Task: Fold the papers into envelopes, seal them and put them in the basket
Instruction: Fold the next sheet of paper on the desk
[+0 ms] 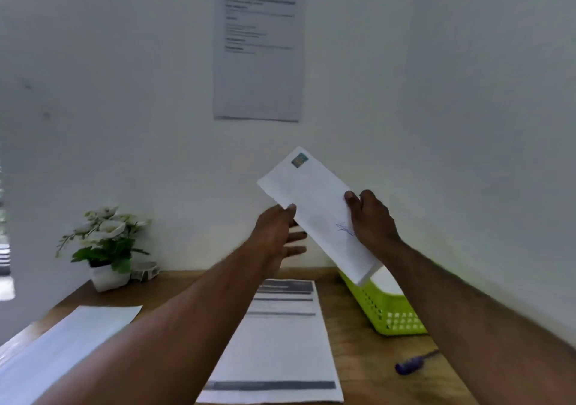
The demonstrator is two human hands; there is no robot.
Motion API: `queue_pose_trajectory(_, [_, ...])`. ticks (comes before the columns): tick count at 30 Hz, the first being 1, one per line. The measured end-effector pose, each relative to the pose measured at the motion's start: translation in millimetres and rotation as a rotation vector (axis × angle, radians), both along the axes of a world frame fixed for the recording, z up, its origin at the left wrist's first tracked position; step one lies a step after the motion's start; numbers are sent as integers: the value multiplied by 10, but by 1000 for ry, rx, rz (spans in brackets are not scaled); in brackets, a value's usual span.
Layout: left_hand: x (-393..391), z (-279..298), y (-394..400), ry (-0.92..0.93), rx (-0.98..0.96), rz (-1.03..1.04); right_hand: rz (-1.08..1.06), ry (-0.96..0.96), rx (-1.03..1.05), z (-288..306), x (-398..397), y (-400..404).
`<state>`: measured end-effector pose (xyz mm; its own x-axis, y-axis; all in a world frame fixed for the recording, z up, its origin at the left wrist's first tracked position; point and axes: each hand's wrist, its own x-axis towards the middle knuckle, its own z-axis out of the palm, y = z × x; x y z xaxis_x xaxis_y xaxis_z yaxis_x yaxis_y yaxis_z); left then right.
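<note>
A white envelope (314, 208) with a stamp at its far corner and blue handwriting is held up in the air, tilted, above the desk. My right hand (372, 217) grips its right long edge. My left hand (279, 233) touches its left edge with the thumb, the other fingers spread under it. The envelope's lower end hangs over the lime-green perforated basket (383, 308) at the right of the wooden desk (352, 326). A stack of printed papers (277, 342) lies flat in the middle of the desk, partly hidden by my left forearm.
A pile of blank white envelopes or sheets (62, 345) lies at the left of the desk. A potted white-flower plant (106, 248) stands at the back left. A purple pen (411, 365) lies at the right front. A printed notice (258, 55) hangs on the wall.
</note>
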<state>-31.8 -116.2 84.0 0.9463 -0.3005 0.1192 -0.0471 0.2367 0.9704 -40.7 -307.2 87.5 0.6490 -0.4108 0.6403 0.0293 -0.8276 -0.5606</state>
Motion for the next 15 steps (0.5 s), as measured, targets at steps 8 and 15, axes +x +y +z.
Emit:
queue_pose_trajectory(8, [192, 245, -1348, 15, -155, -22, -81, -50, 225, -6, 3, -906])
queue_pose_trajectory(15, [536, -201, -1923, 186, 159, 8, -101, 432, 138, -547, -47, -1407])
